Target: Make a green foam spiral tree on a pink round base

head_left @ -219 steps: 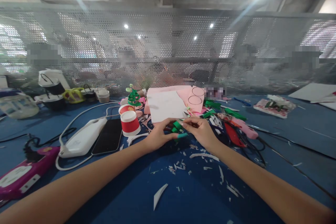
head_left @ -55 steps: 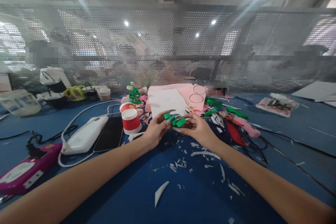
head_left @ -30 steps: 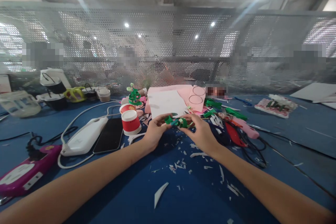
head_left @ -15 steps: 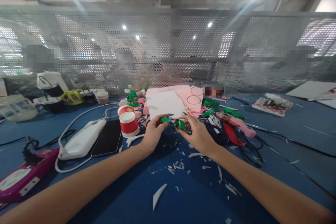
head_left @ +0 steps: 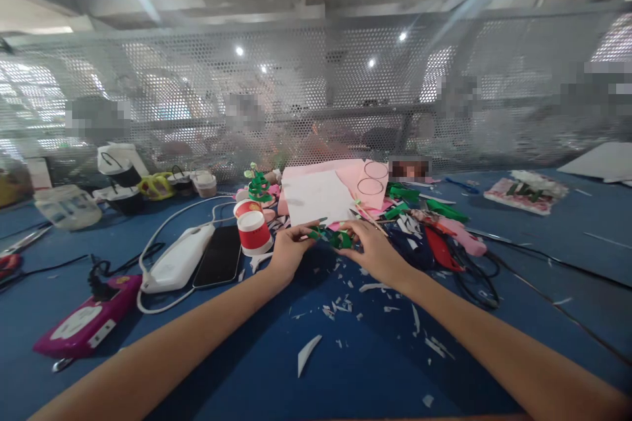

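Observation:
Between my hands is a curled green paper strip point(head_left: 340, 239), held just above the blue table. My left hand point(head_left: 290, 251) pinches its left end between thumb and fingers. My right hand point(head_left: 371, 247) is closed around the coiled right part, with fingertips partly hiding it. Just behind the hands lies a white paper sheet point(head_left: 316, 196) on pink paper point(head_left: 372, 191) with drawn circles. A red and white paper cup point(head_left: 254, 235) stands left of my left hand. Behind the cup rises a green paper spiral point(head_left: 259, 187).
White paper scraps point(head_left: 338, 306) litter the blue table point(head_left: 257, 355). At left are a phone point(head_left: 218, 256), a white power bank point(head_left: 180, 260) with a cable, and a purple power strip point(head_left: 91, 319). Green paper pieces point(head_left: 444, 210), a pink-handled tool point(head_left: 469, 243) and cords lie right. A perforated screen point(head_left: 316, 92) closes the back.
My hands have drawn slightly closer together, and the green strip now stretches between them, more coiled. The whole view has shifted a little, so the table things appear further right.

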A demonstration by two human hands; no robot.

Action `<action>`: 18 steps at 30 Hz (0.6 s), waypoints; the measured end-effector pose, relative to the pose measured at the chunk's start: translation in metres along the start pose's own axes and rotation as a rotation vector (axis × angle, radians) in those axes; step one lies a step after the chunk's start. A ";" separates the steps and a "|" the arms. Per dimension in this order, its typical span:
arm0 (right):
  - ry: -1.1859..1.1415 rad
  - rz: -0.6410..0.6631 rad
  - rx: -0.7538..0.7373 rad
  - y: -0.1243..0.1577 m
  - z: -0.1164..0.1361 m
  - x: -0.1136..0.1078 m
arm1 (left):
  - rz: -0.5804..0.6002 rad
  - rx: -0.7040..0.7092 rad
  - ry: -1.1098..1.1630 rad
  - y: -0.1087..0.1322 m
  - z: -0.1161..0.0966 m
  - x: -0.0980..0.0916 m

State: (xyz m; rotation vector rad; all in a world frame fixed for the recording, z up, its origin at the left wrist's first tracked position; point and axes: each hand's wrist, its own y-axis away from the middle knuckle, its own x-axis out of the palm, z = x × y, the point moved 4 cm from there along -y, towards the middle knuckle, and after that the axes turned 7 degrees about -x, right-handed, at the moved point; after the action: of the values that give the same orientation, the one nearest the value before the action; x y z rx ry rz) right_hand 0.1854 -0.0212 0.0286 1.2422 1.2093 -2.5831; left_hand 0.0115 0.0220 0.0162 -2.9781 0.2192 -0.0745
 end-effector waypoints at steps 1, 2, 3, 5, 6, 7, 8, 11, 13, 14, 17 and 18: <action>-0.015 0.004 -0.004 0.000 -0.001 0.001 | -0.002 -0.017 0.015 0.000 0.001 0.000; -0.024 0.005 -0.012 0.000 -0.002 0.001 | -0.002 -0.029 0.023 0.001 0.001 0.000; -0.024 0.002 -0.024 0.000 -0.002 0.001 | -0.003 -0.034 0.026 0.001 0.000 0.000; 0.022 -0.038 -0.045 -0.001 -0.005 -0.004 | -0.008 -0.034 0.017 0.001 -0.001 0.000; 0.072 -0.081 -0.044 -0.002 -0.008 -0.009 | -0.020 -0.033 0.011 0.001 -0.001 -0.001; 0.142 -0.135 -0.030 -0.003 -0.012 -0.014 | -0.037 -0.033 0.007 0.001 -0.001 -0.002; 0.230 -0.190 -0.002 -0.004 -0.016 -0.020 | -0.054 -0.032 0.005 0.001 0.000 -0.003; 0.546 -0.239 0.115 -0.005 -0.033 -0.032 | -0.074 -0.004 -0.009 -0.001 0.001 -0.004; 0.678 -0.146 0.156 -0.006 -0.044 -0.030 | -0.049 0.024 -0.037 -0.002 0.001 -0.003; 0.708 -0.089 0.164 -0.005 -0.048 -0.027 | -0.026 0.027 -0.053 -0.002 0.001 -0.001; 0.734 0.029 0.180 -0.004 -0.056 -0.019 | 0.038 -0.003 -0.095 -0.001 0.001 0.003; 0.735 0.046 0.190 -0.004 -0.057 -0.017 | 0.048 -0.016 -0.105 -0.001 0.001 0.003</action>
State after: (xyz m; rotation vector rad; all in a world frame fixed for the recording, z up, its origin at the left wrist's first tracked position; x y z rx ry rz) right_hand 0.2331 0.0142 0.0208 2.3522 0.9717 -2.2997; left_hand 0.0151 0.0223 0.0153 -2.9801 0.2788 0.0899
